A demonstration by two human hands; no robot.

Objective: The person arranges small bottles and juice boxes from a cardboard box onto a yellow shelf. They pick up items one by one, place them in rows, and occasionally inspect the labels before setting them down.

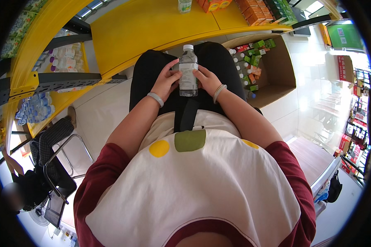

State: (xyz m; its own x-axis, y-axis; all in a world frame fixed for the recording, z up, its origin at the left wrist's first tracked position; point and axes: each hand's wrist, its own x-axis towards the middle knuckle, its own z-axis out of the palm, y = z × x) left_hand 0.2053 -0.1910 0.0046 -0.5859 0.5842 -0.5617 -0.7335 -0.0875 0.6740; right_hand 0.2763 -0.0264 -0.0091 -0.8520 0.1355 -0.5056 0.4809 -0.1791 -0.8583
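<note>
A: While both hands clasp it, where does the bottle [188,71] sit?

B: Upright on the person's lap, over the dark trousers [152,70], just short of the yellow shelf's [152,24] front edge. The left hand [166,80] presses its left side, the right hand [207,80] its right; the fingers of both are closed against it, the hands apart with the bottle between them.

A: Which way does it point?

B: Its long axis runs away from the body, the white cap toward the shelf and the base toward the belly. A pale label wraps the middle.

A: And the packages around?

B: An open cardboard box [276,66] stands on the floor to the right, with small green, red and orange cartons [253,61] packed along its left wall. Orange boxes [253,12] and dark green ones [281,10] stand at the shelf's far right corner. Lower shelves on the left hold clear bottles [35,109]. A green sign [345,36] hangs at the upper right.
</note>
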